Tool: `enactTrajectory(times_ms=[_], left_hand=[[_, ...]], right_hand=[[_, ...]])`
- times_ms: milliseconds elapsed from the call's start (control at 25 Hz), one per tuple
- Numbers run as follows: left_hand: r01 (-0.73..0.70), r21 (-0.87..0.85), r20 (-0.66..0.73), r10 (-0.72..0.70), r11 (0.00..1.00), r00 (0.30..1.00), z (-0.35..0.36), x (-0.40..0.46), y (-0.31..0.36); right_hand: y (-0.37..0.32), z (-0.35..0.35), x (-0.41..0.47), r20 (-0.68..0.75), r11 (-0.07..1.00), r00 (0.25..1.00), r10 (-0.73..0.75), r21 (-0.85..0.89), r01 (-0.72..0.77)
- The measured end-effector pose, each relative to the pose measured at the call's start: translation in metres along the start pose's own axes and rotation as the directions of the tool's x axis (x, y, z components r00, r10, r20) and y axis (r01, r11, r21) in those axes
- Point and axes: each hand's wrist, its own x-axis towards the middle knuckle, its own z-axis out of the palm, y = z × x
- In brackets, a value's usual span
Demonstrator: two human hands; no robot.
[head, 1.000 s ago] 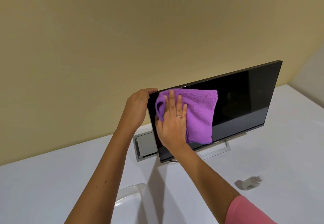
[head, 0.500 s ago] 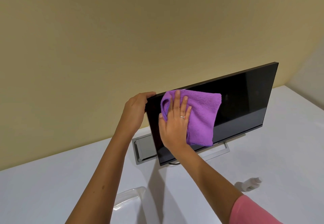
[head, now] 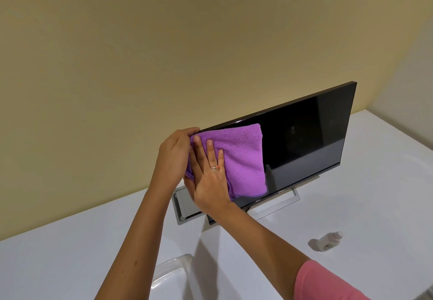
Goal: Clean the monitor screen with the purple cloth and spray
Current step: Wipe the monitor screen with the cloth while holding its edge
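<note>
Flattened with fingers spread, the right hand [head: 208, 177] presses the purple cloth [head: 243, 159] — a fuzzy, folded microfibre square — against the left part of the monitor screen [head: 304, 140], while the left hand [head: 174, 156] curls round the monitor's upper left corner, partly hidden behind the right one. Glossy and black, the thin-bezelled panel stands on a grey open-frame stand [head: 276, 208] on the white table [head: 70, 252]; a small white spray bottle [head: 330, 241] lies on its side well to the right — and a clear plastic chair back [head: 171, 274] sits at the near edge.
</note>
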Motion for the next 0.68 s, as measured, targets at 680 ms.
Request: enactTrajectory(times_ms=[680], left_hand=[[-0.068,-0.017,-0.107,0.066,0.998,0.992,0.01,-0.005,-0.003]], right_hand=[[0.141,-0.065,0.021,-0.163,0.951,0.937,0.309,0.066,-0.303]])
